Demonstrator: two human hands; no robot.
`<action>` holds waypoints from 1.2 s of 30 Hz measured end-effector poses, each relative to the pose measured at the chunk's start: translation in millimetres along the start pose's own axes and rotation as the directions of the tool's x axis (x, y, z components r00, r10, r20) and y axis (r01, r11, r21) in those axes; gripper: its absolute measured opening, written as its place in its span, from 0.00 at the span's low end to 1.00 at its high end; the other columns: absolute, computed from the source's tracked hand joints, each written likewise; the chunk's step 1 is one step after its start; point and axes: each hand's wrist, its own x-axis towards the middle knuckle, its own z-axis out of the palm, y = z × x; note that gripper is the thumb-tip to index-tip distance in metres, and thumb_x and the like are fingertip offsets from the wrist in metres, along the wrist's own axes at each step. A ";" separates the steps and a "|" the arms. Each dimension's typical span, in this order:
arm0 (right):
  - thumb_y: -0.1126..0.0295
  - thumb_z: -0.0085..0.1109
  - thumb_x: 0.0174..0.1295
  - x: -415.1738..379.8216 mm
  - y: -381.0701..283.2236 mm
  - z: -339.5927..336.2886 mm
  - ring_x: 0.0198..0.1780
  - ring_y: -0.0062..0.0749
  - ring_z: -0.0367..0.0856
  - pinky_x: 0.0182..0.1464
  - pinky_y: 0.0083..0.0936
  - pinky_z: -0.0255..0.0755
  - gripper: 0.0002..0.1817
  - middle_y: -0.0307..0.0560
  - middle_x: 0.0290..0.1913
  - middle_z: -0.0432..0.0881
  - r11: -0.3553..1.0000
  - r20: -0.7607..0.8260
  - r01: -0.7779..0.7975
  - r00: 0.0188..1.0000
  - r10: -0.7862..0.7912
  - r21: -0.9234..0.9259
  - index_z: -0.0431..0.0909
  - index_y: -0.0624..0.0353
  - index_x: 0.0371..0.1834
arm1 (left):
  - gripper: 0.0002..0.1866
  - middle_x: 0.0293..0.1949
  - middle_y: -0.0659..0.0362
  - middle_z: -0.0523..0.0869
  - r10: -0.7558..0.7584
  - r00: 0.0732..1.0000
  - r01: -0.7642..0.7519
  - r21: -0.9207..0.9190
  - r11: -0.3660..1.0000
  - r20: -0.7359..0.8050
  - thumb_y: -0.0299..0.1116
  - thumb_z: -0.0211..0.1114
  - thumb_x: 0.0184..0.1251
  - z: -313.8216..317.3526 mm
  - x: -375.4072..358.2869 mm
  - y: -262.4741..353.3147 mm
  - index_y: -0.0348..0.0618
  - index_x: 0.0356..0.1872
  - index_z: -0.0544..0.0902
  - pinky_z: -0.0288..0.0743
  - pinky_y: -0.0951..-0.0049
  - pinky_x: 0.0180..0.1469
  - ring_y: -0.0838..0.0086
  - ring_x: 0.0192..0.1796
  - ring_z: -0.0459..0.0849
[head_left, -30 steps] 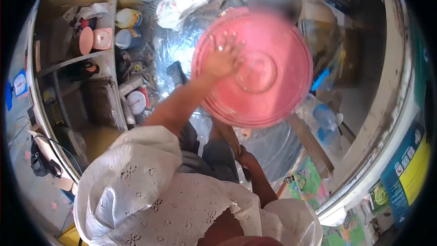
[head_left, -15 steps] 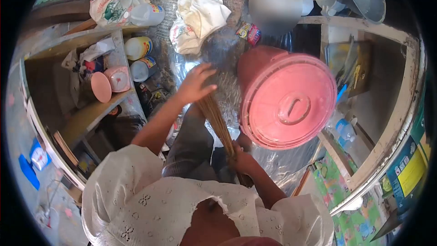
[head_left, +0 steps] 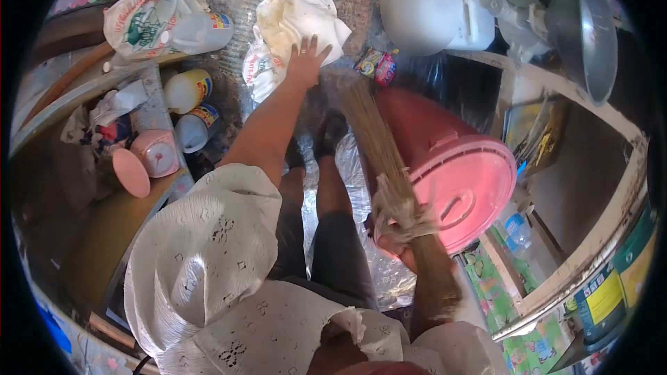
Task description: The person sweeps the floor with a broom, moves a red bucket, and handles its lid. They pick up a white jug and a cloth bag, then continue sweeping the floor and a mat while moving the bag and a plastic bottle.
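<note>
My right hand is wrapped round a bundle of thin brown sticks, a stick broom with a pale cloth or plastic tie near the grip. The bundle slants up and left, beside the pink lidded bucket. My left hand reaches forward with its fingers spread, over the lower edge of a crumpled off-white cloth bag. Whether the palm touches the cloth cannot be made out.
A shelf with a pink scale and bottles stands at the left. Large white jugs and a metal pan are at the upper right. A colourful packet lies by the bucket.
My left hand has left the sticks and moved up to the cloth, opening. The broom has been raised toward the right in my right hand, and the view has shifted.
</note>
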 end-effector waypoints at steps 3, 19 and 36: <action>0.47 0.37 0.61 37.7 -42.1 18.9 0.54 0.52 0.69 0.53 0.50 0.63 0.32 0.59 0.57 0.64 0.979 0.013 0.085 0.996 -0.089 0.183 0.56 0.62 0.59 | 0.36 0.60 0.51 0.63 0.021 0.971 0.005 0.106 0.994 -0.238 0.36 0.67 0.44 24.3 38.6 -14.9 0.57 0.59 0.64 0.46 0.49 0.63 0.56 0.63 0.60; 0.73 0.57 0.46 121.2 -203.1 56.1 0.41 0.33 0.73 0.49 0.30 0.66 0.13 0.53 0.39 0.75 -0.038 0.235 0.760 0.152 -0.960 -0.648 0.69 0.65 0.35 | 0.08 0.27 0.53 0.82 -0.361 0.890 0.385 -0.036 0.922 0.278 0.33 0.53 0.49 -14.9 -243.4 -39.1 0.48 0.29 0.80 0.62 0.52 0.40 0.60 0.31 0.81; 0.84 0.55 0.47 178.9 -147.0 63.9 0.44 0.30 0.72 0.50 0.26 0.66 0.18 0.45 0.43 0.73 0.056 0.085 0.746 0.149 -0.985 -0.664 0.68 0.64 0.44 | 0.16 0.42 0.50 0.79 -0.384 0.460 0.648 -0.007 0.762 0.800 0.36 0.55 0.51 67.0 -392.1 13.3 0.46 0.44 0.76 0.53 0.40 0.57 0.56 0.49 0.76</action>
